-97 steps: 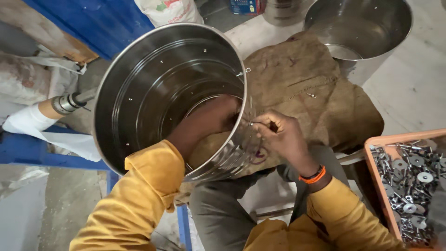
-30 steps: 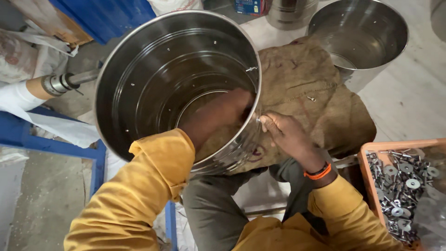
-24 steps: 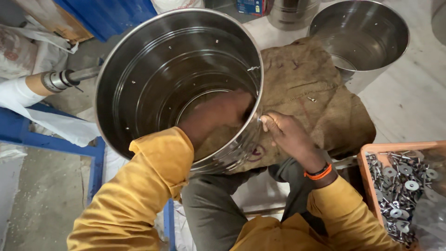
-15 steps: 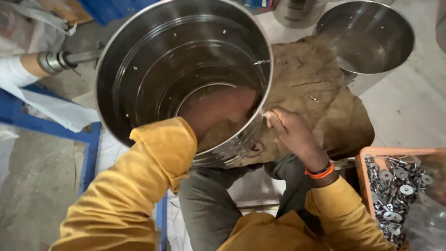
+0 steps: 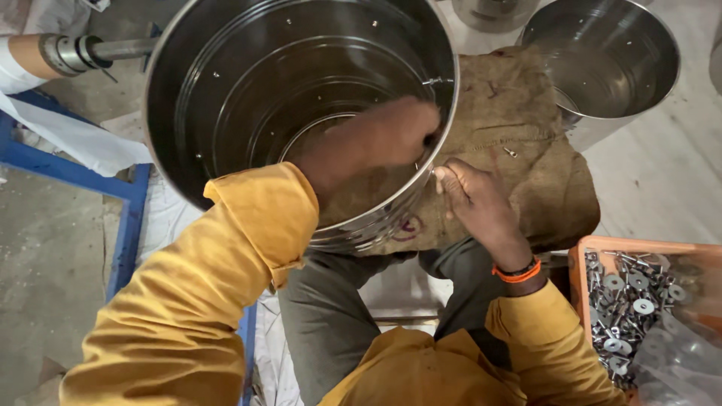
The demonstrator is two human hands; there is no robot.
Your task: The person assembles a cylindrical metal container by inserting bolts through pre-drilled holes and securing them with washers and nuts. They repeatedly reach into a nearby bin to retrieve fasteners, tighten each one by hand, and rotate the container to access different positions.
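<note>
Pale concrete floor (image 5: 662, 180), a blue metal frame (image 5: 124, 240) at left.

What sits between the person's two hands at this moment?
In the head view, the steel drum's wall separates them: the left hand presses inside the drum, the right hand works just outside it, over the burlap cloth.

A metal workshop: bare steel drums (image 5: 301, 113), an orange crate of bolts and washers (image 5: 632, 308), concrete floor (image 5: 45, 263).
</note>
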